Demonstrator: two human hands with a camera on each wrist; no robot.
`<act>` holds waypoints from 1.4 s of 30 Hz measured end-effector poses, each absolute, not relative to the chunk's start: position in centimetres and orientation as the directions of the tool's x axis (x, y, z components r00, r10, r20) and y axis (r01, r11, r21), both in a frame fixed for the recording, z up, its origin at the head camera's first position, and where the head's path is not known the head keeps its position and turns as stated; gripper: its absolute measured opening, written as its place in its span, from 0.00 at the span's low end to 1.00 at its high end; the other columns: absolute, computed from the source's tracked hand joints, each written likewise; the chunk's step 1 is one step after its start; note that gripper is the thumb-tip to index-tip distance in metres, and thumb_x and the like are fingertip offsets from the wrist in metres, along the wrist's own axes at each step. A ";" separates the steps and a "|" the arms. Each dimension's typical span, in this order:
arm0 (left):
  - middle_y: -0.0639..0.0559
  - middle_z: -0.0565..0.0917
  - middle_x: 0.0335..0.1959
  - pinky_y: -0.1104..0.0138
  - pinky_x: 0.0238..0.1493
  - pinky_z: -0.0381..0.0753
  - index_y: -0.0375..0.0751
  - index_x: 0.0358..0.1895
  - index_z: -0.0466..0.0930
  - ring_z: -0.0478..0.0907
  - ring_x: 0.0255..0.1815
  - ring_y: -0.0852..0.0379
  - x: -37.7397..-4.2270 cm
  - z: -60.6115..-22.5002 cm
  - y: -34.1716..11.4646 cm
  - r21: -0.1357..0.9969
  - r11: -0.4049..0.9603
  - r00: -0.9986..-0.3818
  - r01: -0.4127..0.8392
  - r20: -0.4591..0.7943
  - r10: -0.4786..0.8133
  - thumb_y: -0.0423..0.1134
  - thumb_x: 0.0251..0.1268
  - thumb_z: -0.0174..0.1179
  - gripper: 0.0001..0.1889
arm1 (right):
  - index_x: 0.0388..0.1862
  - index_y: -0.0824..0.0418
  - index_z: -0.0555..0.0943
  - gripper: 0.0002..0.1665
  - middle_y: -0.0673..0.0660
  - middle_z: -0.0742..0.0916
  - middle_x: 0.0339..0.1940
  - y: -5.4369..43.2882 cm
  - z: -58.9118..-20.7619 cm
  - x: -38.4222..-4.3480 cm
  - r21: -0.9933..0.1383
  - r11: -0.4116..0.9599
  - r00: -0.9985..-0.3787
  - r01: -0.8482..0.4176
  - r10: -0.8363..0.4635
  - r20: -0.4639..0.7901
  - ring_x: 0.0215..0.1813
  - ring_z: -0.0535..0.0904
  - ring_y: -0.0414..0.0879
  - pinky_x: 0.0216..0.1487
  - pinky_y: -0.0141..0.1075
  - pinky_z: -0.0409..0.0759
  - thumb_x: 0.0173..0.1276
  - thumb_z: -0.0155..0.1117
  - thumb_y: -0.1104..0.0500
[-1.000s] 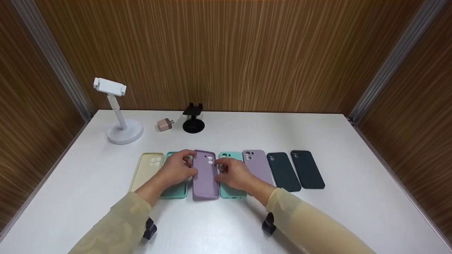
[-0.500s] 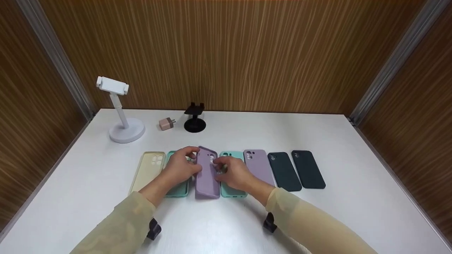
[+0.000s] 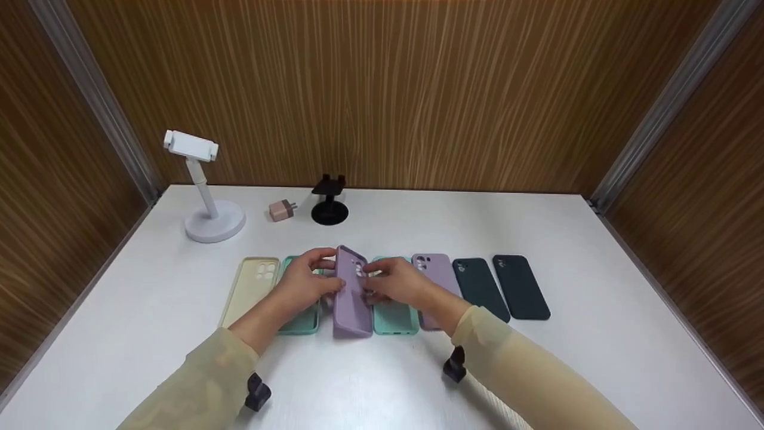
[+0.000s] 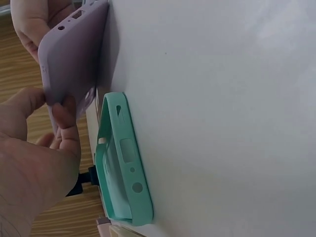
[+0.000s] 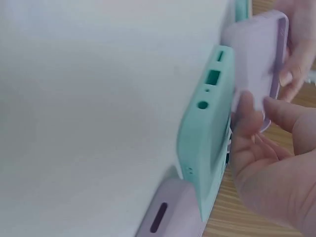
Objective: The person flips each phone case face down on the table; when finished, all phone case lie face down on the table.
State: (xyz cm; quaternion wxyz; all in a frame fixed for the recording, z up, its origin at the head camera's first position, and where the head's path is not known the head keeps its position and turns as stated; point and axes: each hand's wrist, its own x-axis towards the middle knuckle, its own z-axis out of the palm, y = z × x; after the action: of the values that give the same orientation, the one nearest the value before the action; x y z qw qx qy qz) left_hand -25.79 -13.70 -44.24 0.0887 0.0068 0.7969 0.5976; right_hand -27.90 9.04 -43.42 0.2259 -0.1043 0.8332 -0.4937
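Note:
A purple phone case (image 3: 352, 307) stands tilted in the middle of a row of cases, its left side raised and its hollow side facing up. My left hand (image 3: 304, 279) pinches that raised edge between thumb and fingers. At the opposite long edge, near the camera cutout, my right hand (image 3: 397, 280) grips the case with thumb and fingertips. Beneath my left hand lies a teal case (image 4: 129, 158), hollow side up. Another teal case (image 5: 205, 123) lies back up under my right hand, partly covered by it.
A cream case (image 3: 248, 292) ends the row at left. To the right lie a second purple case (image 3: 439, 275) and two dark cases (image 3: 480, 289). Behind stand a white phone stand (image 3: 213, 222), a pink charger plug (image 3: 280, 211) and a black stand (image 3: 329, 212).
The purple case has tipped up further, its left edge lifting as my left hand moves slightly right. My right fingers have shifted along and under its right edge.

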 end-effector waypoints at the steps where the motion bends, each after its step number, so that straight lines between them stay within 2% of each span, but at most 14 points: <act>1: 0.42 0.81 0.64 0.65 0.50 0.83 0.45 0.76 0.72 0.82 0.55 0.50 -25.7 -44.2 -13.8 0.956 0.277 -0.982 -0.099 -0.139 0.130 0.33 0.64 0.73 0.36 | 0.73 0.63 0.78 0.29 0.59 0.91 0.50 9.1 -43.3 -28.0 -0.881 0.467 -0.868 0.083 -0.400 -0.294 0.46 0.91 0.50 0.48 0.40 0.87 0.79 0.67 0.53; 9: 0.44 0.78 0.72 0.59 0.61 0.83 0.45 0.81 0.64 0.81 0.66 0.47 -25.2 -44.2 -14.4 0.980 0.174 -0.958 -0.098 -0.140 0.249 0.36 0.65 0.76 0.43 | 0.77 0.66 0.71 0.36 0.66 0.89 0.56 9.4 -43.0 -28.2 -0.919 0.216 -0.804 0.329 -0.448 -0.392 0.54 0.89 0.58 0.53 0.44 0.88 0.80 0.65 0.46; 13: 0.46 0.77 0.73 0.57 0.66 0.80 0.44 0.82 0.64 0.76 0.72 0.45 -24.9 -44.2 -14.2 0.985 0.160 -0.950 -0.066 -0.111 0.292 0.38 0.65 0.76 0.44 | 0.77 0.66 0.68 0.39 0.68 0.88 0.57 9.5 -43.1 -28.0 -0.912 0.144 -0.774 0.384 -0.489 -0.403 0.57 0.88 0.59 0.57 0.47 0.86 0.80 0.64 0.43; 15: 0.46 0.77 0.74 0.57 0.63 0.81 0.43 0.82 0.64 0.76 0.71 0.44 -24.9 -44.3 -14.0 0.986 0.159 -0.947 -0.056 -0.103 0.304 0.40 0.65 0.76 0.44 | 0.77 0.65 0.68 0.38 0.68 0.88 0.57 9.4 -43.0 -27.9 -0.909 0.124 -0.765 0.399 -0.501 -0.404 0.58 0.88 0.59 0.58 0.47 0.86 0.80 0.64 0.43; 20: 0.47 0.74 0.76 0.55 0.53 0.84 0.44 0.81 0.66 0.82 0.61 0.48 -24.8 -44.6 -13.5 0.982 0.173 -0.944 -0.071 -0.122 0.305 0.44 0.66 0.76 0.43 | 0.74 0.64 0.71 0.34 0.67 0.88 0.57 9.3 -43.1 -27.6 -0.903 0.110 -0.756 0.415 -0.511 -0.410 0.58 0.87 0.58 0.59 0.48 0.85 0.81 0.64 0.44; 22: 0.48 0.73 0.77 0.53 0.53 0.85 0.44 0.81 0.66 0.83 0.60 0.49 -24.7 -44.7 -13.3 0.980 0.185 -0.944 -0.079 -0.133 0.302 0.46 0.66 0.76 0.43 | 0.73 0.63 0.72 0.33 0.67 0.88 0.56 9.3 -43.1 -27.5 -0.904 0.110 -0.755 0.414 -0.514 -0.408 0.57 0.88 0.57 0.59 0.48 0.85 0.80 0.65 0.44; 32: 0.52 0.73 0.78 0.53 0.59 0.83 0.48 0.82 0.65 0.79 0.68 0.50 -24.4 -44.9 -13.0 0.973 0.211 -0.936 -0.094 -0.158 0.313 0.51 0.65 0.76 0.45 | 0.76 0.62 0.73 0.35 0.65 0.88 0.54 9.4 -43.4 -27.5 -0.902 0.089 -0.763 0.423 -0.502 -0.408 0.54 0.88 0.54 0.59 0.48 0.85 0.78 0.69 0.47; 37: 0.49 0.72 0.78 0.53 0.57 0.83 0.46 0.82 0.65 0.78 0.71 0.48 -24.5 -45.1 -13.1 0.977 0.203 -0.930 -0.067 -0.135 0.343 0.50 0.68 0.75 0.43 | 0.76 0.60 0.74 0.36 0.65 0.89 0.54 9.4 -43.4 -27.4 -0.903 0.089 -0.776 0.419 -0.481 -0.408 0.53 0.88 0.54 0.58 0.47 0.86 0.76 0.71 0.47; 42: 0.49 0.73 0.78 0.56 0.53 0.83 0.46 0.81 0.67 0.79 0.69 0.49 -24.5 -45.3 -13.2 0.979 0.196 -0.928 -0.049 -0.117 0.354 0.48 0.70 0.74 0.40 | 0.77 0.60 0.74 0.35 0.63 0.89 0.54 9.3 -43.2 -27.2 -0.914 0.087 -0.798 0.396 -0.460 -0.390 0.51 0.89 0.53 0.54 0.44 0.87 0.77 0.70 0.49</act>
State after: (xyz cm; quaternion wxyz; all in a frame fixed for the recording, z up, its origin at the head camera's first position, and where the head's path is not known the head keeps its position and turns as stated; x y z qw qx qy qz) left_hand -24.47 -13.15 -45.31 0.1609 0.1011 0.7564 0.6259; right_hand -27.16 9.32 -43.20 0.3168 -0.0239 0.6658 -0.6751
